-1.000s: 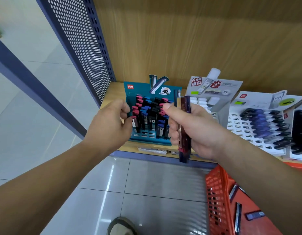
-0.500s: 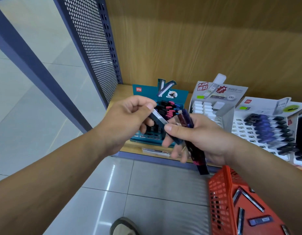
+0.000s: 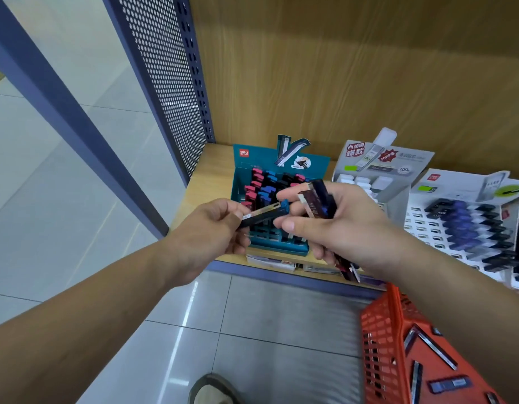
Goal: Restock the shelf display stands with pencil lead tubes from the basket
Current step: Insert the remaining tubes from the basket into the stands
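The left hand point(image 3: 220, 228) is pinching one slim black plastic lead tube with a blue cap point(image 3: 267, 212) by its labelled tail, thumb and fingers curled on it, directly in front of the teal cardboard display stand point(image 3: 281, 249). The tube is lying almost level, its long axis running across the stand's face and its blue cap pointing away from the left grip toward the right hand point(image 3: 348, 228). The right grip is clasping a bundle of dark tubes point(image 3: 318, 199) in front of the stand's right edge. Its thumb and forefinger are bracketing the cap; whether they are touching it I cannot tell. Tubes in the stand are standing cap-up, so this one is likely needing a swing to upright, and the left hand is sitting nearer. The red plastic mesh basket point(image 3: 380, 330), below and right of the stand, is holding more tubes.
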